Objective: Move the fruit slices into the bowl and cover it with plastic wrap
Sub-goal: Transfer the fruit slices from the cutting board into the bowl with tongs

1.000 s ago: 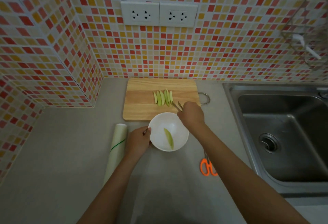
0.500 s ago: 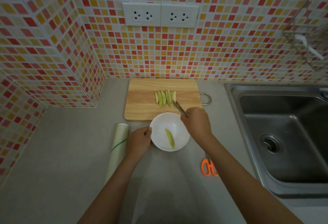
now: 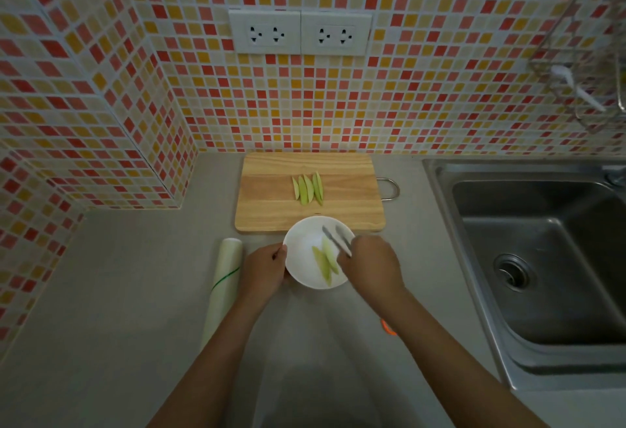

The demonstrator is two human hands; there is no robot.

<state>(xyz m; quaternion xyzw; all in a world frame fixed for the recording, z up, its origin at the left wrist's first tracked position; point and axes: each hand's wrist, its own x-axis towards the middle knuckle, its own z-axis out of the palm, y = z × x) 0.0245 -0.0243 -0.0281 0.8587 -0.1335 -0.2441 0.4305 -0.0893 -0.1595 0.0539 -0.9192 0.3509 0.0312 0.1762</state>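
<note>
A white bowl (image 3: 301,248) sits on the grey counter just in front of a wooden cutting board (image 3: 271,197). Two green fruit slices (image 3: 326,260) lie inside the bowl. Several more slices (image 3: 308,188) lie side by side on the board. My left hand (image 3: 262,270) grips the bowl's left rim. My right hand (image 3: 371,266) holds metal tongs (image 3: 336,239), whose tips are spread apart over the bowl, above the slices. A roll of plastic wrap (image 3: 224,287) lies on the counter left of the bowl.
A steel sink (image 3: 542,258) fills the right side. Orange scissors (image 3: 388,328) peek out under my right forearm. Mosaic tiled walls stand behind and to the left, with two sockets (image 3: 299,33) above the board. A wire rack (image 3: 582,89) hangs at upper right.
My right hand carried a slice from the board with the tongs and dropped it into the bowl, which now has two slices. The left hand stayed on the bowl.
</note>
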